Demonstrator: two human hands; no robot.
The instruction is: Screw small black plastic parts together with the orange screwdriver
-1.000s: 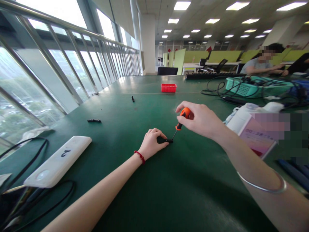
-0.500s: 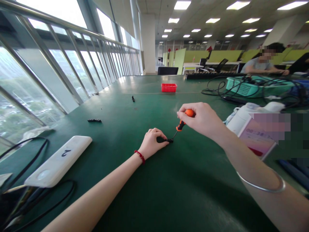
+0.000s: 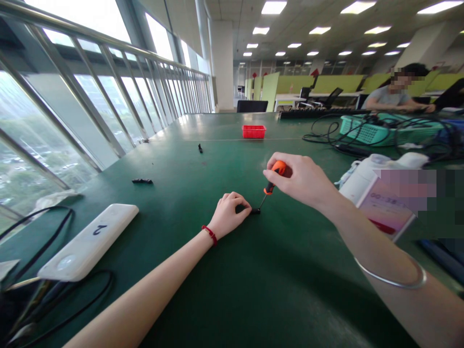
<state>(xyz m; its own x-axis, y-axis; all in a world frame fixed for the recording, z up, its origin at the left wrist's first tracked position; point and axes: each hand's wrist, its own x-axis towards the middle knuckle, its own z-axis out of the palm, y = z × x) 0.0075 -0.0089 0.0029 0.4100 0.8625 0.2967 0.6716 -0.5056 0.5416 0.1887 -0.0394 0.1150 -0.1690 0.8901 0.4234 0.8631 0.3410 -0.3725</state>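
My left hand [image 3: 229,213] is closed on a small black part [image 3: 255,211] and holds it down on the green table [image 3: 217,299]. The part's right end sticks out past my fingertips. My right hand [image 3: 302,179] grips the orange end of a screwdriver [image 3: 270,186] with an orange and black handle. Its thin shaft slants down to the left, and the tip meets the right end of the black part. What that tip sits in is too small to make out.
A white power bank [image 3: 89,241] and black cables lie left. Small dark pieces [image 3: 142,181] and a red tray [image 3: 253,131] are farther back. At right are a white bottle [image 3: 362,176], a phone [image 3: 389,205] and a teal basket [image 3: 384,130]. A person [image 3: 393,96] sits behind.
My right fingers have shifted slightly on the screwdriver, and its handle has tilted a little and moved slightly left and up. My left fingers now cover more of the black part.
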